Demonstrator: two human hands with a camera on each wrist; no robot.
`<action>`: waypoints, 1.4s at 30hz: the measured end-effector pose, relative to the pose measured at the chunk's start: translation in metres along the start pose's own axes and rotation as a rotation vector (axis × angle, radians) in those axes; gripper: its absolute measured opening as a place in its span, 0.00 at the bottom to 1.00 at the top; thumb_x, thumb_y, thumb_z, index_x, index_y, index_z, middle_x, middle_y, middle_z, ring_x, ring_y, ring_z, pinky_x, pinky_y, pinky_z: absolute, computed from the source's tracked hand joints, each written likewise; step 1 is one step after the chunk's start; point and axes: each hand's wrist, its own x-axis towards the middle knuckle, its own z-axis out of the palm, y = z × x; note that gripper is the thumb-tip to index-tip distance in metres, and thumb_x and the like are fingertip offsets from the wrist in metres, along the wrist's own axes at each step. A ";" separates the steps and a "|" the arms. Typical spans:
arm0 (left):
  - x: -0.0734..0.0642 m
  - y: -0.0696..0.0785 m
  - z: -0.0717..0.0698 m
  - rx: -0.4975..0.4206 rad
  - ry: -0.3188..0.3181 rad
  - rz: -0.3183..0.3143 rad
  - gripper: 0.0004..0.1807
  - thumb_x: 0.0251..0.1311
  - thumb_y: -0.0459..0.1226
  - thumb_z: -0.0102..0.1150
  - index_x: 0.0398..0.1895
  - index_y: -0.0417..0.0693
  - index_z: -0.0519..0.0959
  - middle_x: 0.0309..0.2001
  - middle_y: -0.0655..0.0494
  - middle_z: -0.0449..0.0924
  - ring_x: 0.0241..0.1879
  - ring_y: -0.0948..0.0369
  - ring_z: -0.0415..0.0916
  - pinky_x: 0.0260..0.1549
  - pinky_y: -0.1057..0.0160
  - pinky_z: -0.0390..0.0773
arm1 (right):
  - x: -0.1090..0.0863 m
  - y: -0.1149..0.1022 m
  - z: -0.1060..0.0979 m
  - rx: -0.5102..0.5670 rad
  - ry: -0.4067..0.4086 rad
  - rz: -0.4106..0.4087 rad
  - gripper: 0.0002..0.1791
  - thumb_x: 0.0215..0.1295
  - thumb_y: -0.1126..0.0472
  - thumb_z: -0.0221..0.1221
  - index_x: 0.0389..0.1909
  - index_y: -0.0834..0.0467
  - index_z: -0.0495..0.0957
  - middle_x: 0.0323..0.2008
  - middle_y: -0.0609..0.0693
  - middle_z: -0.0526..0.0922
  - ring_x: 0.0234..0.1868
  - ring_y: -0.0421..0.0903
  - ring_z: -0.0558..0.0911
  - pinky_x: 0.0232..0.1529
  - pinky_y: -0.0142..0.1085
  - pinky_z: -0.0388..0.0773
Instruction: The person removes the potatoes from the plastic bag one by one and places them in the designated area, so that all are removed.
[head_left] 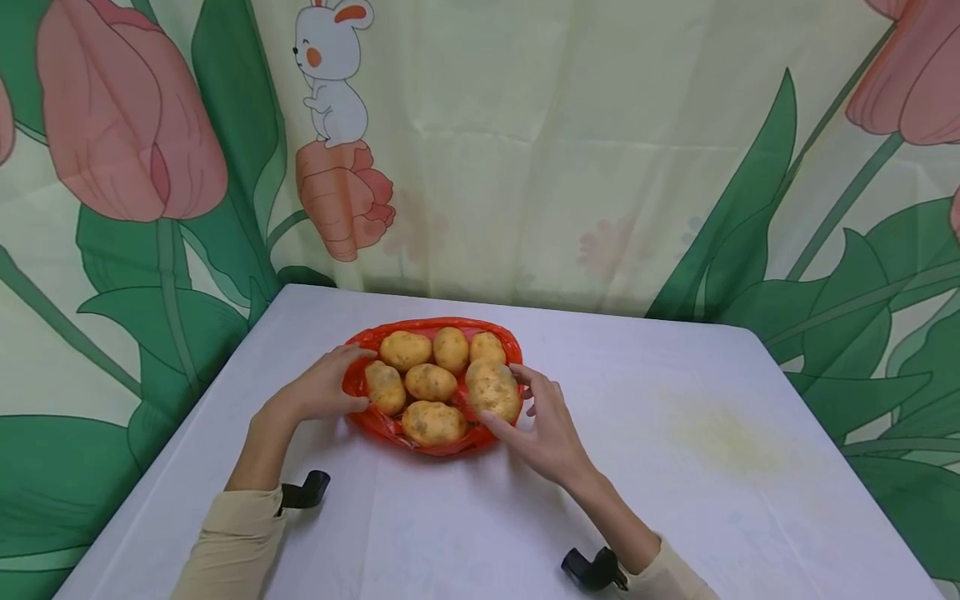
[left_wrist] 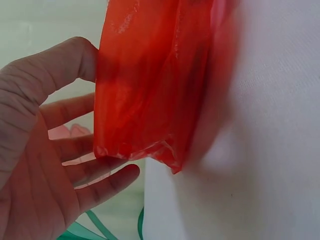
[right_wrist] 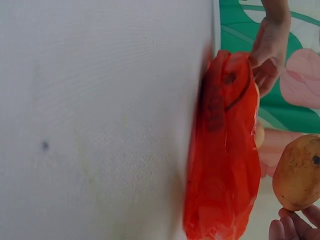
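Note:
A red plastic bag (head_left: 442,447), its mouth spread wide, holds several potatoes (head_left: 431,382) on the table. My left hand (head_left: 324,385) is at the bag's left rim, thumb and fingers spread apart; in the left wrist view, the red plastic (left_wrist: 145,85) hides some of its fingertips. At the bag's right side my right hand (head_left: 546,429) holds a large potato (head_left: 492,390) between thumb and fingers. The right wrist view shows that potato (right_wrist: 298,172) apart from the bag (right_wrist: 225,150), with fingertips (right_wrist: 295,225) against it.
A white cloth covers the table (head_left: 675,400), with a faint yellowish stain right of the bag. Behind the table hangs a curtain (head_left: 525,167) printed with tulips and a rabbit. Black wrist mounts (head_left: 303,490) stick out near both sleeves.

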 end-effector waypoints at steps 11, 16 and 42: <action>-0.002 0.000 0.001 -0.035 0.009 0.001 0.41 0.58 0.39 0.70 0.73 0.40 0.65 0.74 0.33 0.59 0.73 0.35 0.54 0.64 0.30 0.68 | -0.014 -0.004 -0.012 -0.019 0.027 -0.043 0.41 0.58 0.47 0.73 0.70 0.53 0.68 0.60 0.45 0.76 0.53 0.43 0.71 0.45 0.45 0.79; -0.005 -0.001 0.002 -0.046 0.016 0.003 0.41 0.58 0.38 0.69 0.74 0.40 0.65 0.74 0.33 0.59 0.73 0.35 0.54 0.65 0.30 0.66 | -0.017 0.000 -0.019 -0.052 0.046 -0.038 0.42 0.58 0.48 0.73 0.70 0.55 0.66 0.62 0.48 0.75 0.54 0.43 0.71 0.45 0.44 0.79; -0.002 -0.010 -0.002 -0.073 0.030 0.065 0.38 0.58 0.35 0.68 0.72 0.36 0.65 0.72 0.32 0.63 0.73 0.35 0.55 0.68 0.30 0.62 | 0.011 0.050 -0.036 -0.147 0.066 0.250 0.45 0.65 0.43 0.66 0.72 0.63 0.60 0.63 0.60 0.71 0.61 0.56 0.70 0.54 0.48 0.74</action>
